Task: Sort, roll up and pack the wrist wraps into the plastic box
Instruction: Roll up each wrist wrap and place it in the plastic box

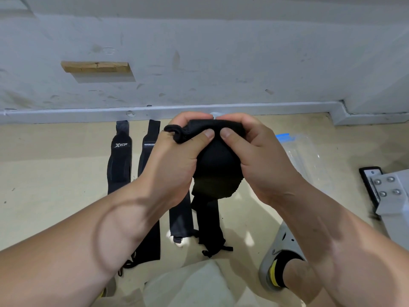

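Both my hands hold one black wrist wrap [215, 165] in mid-air, partly rolled into a thick bundle. My left hand [177, 151] grips its left side, with the thumb loop poking out by the fingers. My right hand [250, 149] grips the right side, thumb pressed on top. Several more black wraps lie flat in a row on the floor: one marked XTEP [119, 156], one with a white label [149, 149], and two others [180, 220] [209, 220] below my hands. The clear plastic box [309, 160] with a blue clip sits on the floor at the right.
A pale wall with a wooden block [96, 66] and a grey skirting board [66, 113] stand behind. A metal bracket with bolts [385, 187] sits at the far right. My shoe [281, 253] and knee are at the bottom on the beige floor.
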